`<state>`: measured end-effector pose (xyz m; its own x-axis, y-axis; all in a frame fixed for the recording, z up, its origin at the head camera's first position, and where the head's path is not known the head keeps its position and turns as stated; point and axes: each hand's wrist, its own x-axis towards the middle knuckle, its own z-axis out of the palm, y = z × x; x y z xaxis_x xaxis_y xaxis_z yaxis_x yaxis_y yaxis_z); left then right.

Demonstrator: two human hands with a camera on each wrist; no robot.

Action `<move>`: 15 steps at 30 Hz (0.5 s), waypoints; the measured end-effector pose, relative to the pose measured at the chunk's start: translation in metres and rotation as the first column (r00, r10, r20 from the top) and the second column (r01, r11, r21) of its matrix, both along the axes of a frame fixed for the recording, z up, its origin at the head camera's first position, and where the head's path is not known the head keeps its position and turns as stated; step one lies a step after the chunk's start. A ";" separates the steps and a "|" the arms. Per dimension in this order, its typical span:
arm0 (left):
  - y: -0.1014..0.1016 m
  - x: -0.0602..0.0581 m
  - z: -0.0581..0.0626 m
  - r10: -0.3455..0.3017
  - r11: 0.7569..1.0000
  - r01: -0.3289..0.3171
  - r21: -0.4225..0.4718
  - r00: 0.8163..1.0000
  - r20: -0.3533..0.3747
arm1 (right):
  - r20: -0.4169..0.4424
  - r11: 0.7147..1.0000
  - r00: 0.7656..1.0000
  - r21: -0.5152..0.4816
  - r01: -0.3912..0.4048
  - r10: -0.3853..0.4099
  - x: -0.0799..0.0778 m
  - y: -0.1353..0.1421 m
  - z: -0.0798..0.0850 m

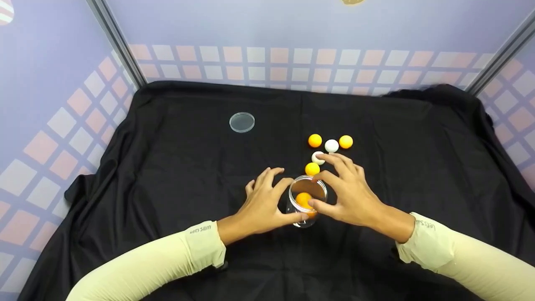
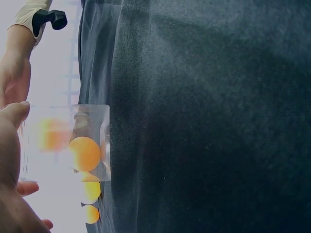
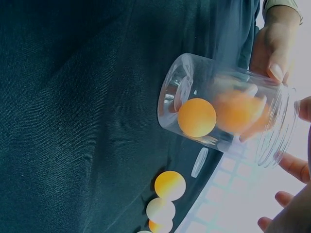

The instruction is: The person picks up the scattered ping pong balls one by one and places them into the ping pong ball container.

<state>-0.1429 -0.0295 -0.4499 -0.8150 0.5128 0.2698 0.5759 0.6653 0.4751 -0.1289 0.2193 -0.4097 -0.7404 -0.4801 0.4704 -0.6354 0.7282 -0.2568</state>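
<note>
A clear jar (image 1: 294,209) stands upright on the black cloth, its mouth uncovered. My left hand (image 1: 263,207) grips it from the left, thumb across the near side and index finger by the rim. Over the mouth, my right hand (image 1: 353,198) spreads its thumb and fingers apart at the rim, with nothing pinched between them. An orange ball (image 3: 197,118) lies low inside the jar. Above it, a second orange ball (image 3: 238,111) shows as a motion blur. Just behind the jar sits another orange ball (image 1: 312,169); a white ball (image 1: 316,159) beyond it is partly covered by a right fingertip.
Farther back on the black cloth (image 1: 188,167) are a white ball (image 1: 332,146) and two orange balls, one at left (image 1: 314,140) and one at right (image 1: 345,141). A clear round lid (image 1: 242,122) lies toward the back left. Patterned panels (image 1: 292,33) enclose the table.
</note>
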 end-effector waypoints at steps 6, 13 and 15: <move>0.000 0.000 0.000 0.001 1.000 -0.001 0.003 1.000 0.009 | -0.014 1.000 1.000 -0.009 -0.005 0.005 0.000 0.000 -0.001; -0.001 0.000 0.001 -0.001 1.000 0.001 0.000 1.000 0.021 | -0.004 1.000 1.000 -0.008 -0.001 0.001 0.000 -0.001 -0.001; 0.000 0.000 0.000 -0.001 1.000 0.001 0.000 1.000 0.021 | -0.003 1.000 1.000 -0.009 -0.001 0.000 0.000 -0.001 -0.001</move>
<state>-0.1428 -0.0299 -0.4495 -0.8200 0.5138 0.2523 0.5664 0.6646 0.4873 -0.1287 0.2188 -0.4105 -0.7390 -0.4764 0.4764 -0.6364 0.7257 -0.2615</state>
